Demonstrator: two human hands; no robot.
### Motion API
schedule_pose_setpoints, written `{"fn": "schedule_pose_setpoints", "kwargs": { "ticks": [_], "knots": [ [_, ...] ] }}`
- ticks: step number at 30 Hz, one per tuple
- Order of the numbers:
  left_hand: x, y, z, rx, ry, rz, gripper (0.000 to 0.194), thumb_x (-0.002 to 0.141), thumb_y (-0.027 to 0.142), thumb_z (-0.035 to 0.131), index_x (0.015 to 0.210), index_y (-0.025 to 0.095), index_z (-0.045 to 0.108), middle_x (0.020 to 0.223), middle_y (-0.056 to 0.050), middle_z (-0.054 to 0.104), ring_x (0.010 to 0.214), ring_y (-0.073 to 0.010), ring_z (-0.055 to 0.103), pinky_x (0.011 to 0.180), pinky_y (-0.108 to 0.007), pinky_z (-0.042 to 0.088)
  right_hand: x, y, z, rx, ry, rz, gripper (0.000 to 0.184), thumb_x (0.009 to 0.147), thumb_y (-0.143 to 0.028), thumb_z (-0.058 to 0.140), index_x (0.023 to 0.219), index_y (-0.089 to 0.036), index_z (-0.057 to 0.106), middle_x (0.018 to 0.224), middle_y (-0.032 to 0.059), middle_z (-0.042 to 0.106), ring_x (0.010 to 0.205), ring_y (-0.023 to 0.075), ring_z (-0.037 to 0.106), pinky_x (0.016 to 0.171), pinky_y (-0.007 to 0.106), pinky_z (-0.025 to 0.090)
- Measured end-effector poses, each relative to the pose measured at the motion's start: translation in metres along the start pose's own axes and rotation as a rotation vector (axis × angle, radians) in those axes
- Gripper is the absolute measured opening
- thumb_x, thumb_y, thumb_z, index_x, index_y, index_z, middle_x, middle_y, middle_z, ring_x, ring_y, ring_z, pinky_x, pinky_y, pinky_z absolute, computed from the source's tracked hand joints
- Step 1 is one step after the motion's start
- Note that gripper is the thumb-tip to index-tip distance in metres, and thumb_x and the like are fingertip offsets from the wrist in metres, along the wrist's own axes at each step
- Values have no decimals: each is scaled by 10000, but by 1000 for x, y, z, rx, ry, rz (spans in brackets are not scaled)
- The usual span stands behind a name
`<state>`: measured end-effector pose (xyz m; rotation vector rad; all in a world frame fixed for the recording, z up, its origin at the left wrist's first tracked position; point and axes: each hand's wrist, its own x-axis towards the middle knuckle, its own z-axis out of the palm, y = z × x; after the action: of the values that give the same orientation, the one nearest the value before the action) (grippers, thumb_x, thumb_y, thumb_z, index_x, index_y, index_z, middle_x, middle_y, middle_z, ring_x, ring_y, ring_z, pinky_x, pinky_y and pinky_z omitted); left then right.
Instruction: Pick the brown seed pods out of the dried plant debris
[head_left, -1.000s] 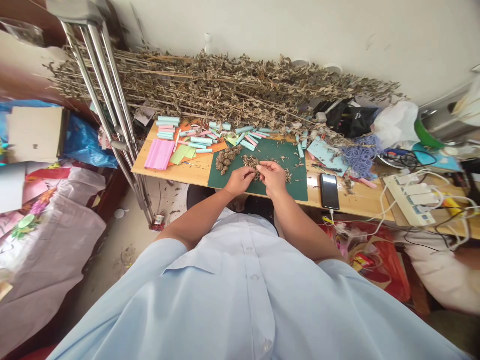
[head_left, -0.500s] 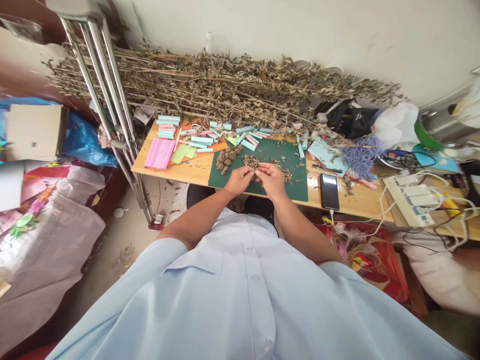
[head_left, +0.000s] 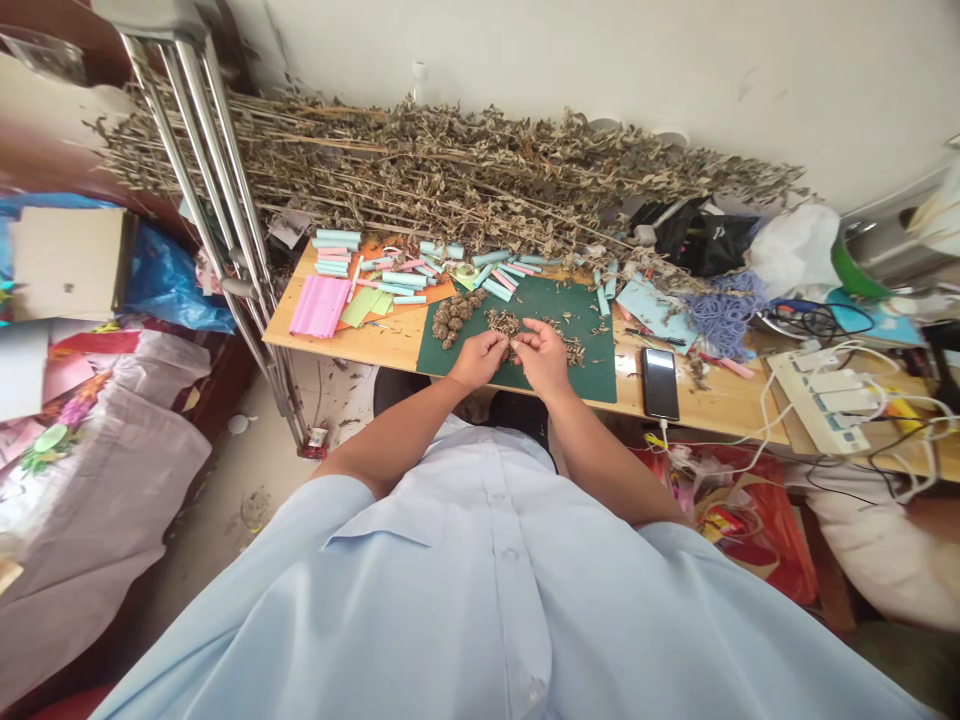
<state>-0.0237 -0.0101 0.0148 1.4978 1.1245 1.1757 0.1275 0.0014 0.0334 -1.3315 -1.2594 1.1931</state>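
Observation:
My left hand (head_left: pixel 478 358) and my right hand (head_left: pixel 544 356) meet over the dark green cutting mat (head_left: pixel 592 375), fingers pinched together on a small clump of dried leaves (head_left: pixel 513 347) between them. A loose pile of dried leaf bits (head_left: pixel 501 321) lies on the mat just beyond my fingers. To its left sits a heap of small brown balls of rolled leaves (head_left: pixel 452 317). More crumbs (head_left: pixel 574 350) are scattered right of my right hand.
A big bundle of dried leafy stalks (head_left: pixel 450 175) lies along the table's back edge. Pink and blue paper rolls and sheets (head_left: pixel 352 275) cover the left part. A black phone (head_left: pixel 659 381), a power strip (head_left: pixel 821 400) with cables and metal crutches (head_left: pixel 214 190) stand around.
My hands have stayed in place over the mat. The fingers have shifted slightly on the clump of dried leaves.

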Motion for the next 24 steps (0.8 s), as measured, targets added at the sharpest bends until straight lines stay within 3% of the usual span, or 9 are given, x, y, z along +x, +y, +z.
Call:
{"fn": "schedule_pose_setpoints", "kwargs": {
  "ticks": [11, 24],
  "knots": [
    [1, -3, 2, 24, 2, -5, 272, 989, 330, 494, 802, 164, 602, 601, 31, 568, 548, -99, 515, 610, -240, 421, 1, -1, 0, -12, 33, 28, 531, 713, -282, 691, 1222, -216, 552, 862, 6, 683, 627, 131, 587, 523, 252, 485],
    [1, -2, 3, -34, 7, -43, 292, 991, 357, 498, 782, 171, 580, 630, 24, 578, 514, -93, 516, 555, -237, 419, 15, 2, -8, 61, 139, -16, 317, 746, -311, 708, 1020, -225, 572, 776, -38, 626, 497, 84, 494, 456, 224, 407]
  ]
}}
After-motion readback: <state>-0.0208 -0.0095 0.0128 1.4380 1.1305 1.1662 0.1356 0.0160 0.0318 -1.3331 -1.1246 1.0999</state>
